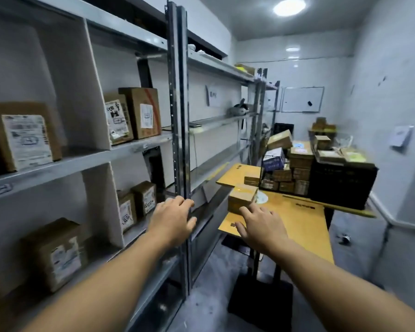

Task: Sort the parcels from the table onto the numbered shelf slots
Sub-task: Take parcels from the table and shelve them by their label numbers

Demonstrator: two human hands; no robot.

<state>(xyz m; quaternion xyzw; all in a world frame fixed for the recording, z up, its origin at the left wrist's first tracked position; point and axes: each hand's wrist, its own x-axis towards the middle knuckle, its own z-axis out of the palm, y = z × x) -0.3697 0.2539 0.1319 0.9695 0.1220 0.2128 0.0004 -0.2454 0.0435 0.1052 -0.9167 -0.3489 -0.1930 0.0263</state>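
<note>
A small brown cardboard parcel (242, 198) lies on the near end of the orange table (295, 224). A second, smaller parcel (251, 180) sits just behind it. My right hand (261, 226) is stretched out with fingers apart, its fingertips right at the near parcel's front side; it holds nothing. My left hand (174, 219) is open too, fingers spread against the upright post (177, 116) of the grey shelf unit. Labelled parcels stand in the shelf slots: one (22, 137) at far left, two (132, 115) in the middle slot, two (137, 204) lower down, one (58, 254) at the bottom left.
A black crate (340, 183) and a wire basket (280, 178) with several stacked parcels fill the far end of the table. More shelves (221, 121) run along the left wall. A whiteboard (302, 99) hangs on the back wall. The table's black base (261, 305) stands on the grey floor.
</note>
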